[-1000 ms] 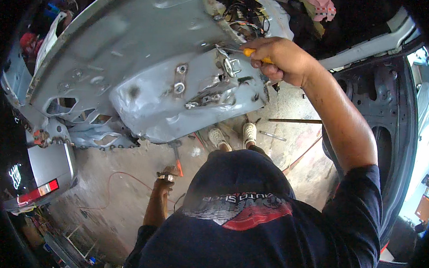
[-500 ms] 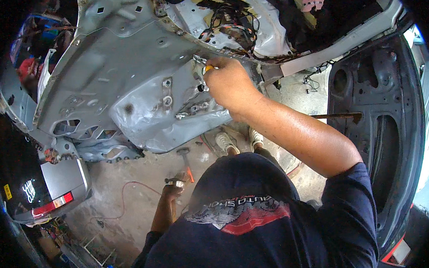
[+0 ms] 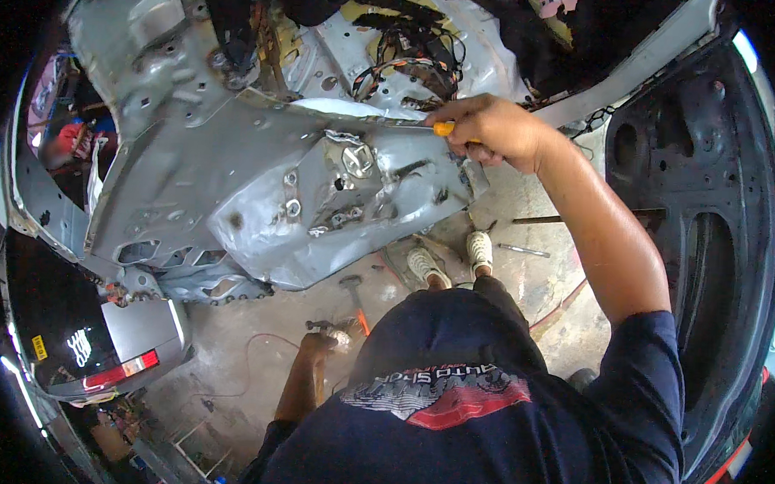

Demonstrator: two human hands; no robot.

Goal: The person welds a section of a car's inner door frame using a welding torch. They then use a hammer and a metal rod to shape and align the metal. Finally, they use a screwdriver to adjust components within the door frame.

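Observation:
My right hand (image 3: 500,134) is closed around a screwdriver with a yellow handle (image 3: 444,129). Its thin shaft points left along the upper edge of a large grey sheet-metal body panel (image 3: 258,228). That panel has holes, brackets and a dented, scuffed patch (image 3: 356,163) of bare metal. Low beside my body, my left hand (image 3: 316,344) is closed on what looks like a hammer (image 3: 319,326), its dark head showing above the fist. A shiny roundish piece (image 3: 341,339) shows by that hand, and I cannot make out what it is.
Another hammer, orange-handled (image 3: 360,314), lies on the concrete floor near a thin red hose (image 3: 249,334). A metal rod (image 3: 524,250) lies by my shoes. Wiring (image 3: 417,62) fills the opening beyond the panel. A dark vehicle panel (image 3: 650,167) stands right; a silver car's rear (image 3: 137,335) is left.
My right hand has moved right, from the panel's scuffed patch to its upper edge, with the screwdriver. The patch is now uncovered. My left hand stays low; the whole view has shifted slightly.

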